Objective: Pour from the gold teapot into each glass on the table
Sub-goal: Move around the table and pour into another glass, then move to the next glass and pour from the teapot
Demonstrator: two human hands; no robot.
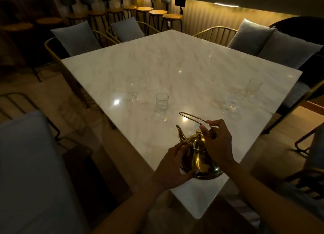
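The gold teapot stands on the near corner of the white marble table, spout pointing away to the left. My right hand grips its thin looped handle near the lid knob. My left hand cups the pot's left side, fingers touching the base of the spout. Several clear glasses stand on the table: one just beyond the spout, one further left, one to the right and one near the right edge. Another glass is partly hidden behind the handle.
Chairs with grey cushions surround the table, with more cushions at the far right. A row of wooden bar stools lines the back wall. A grey cushion sits at the near left. The room is dim.
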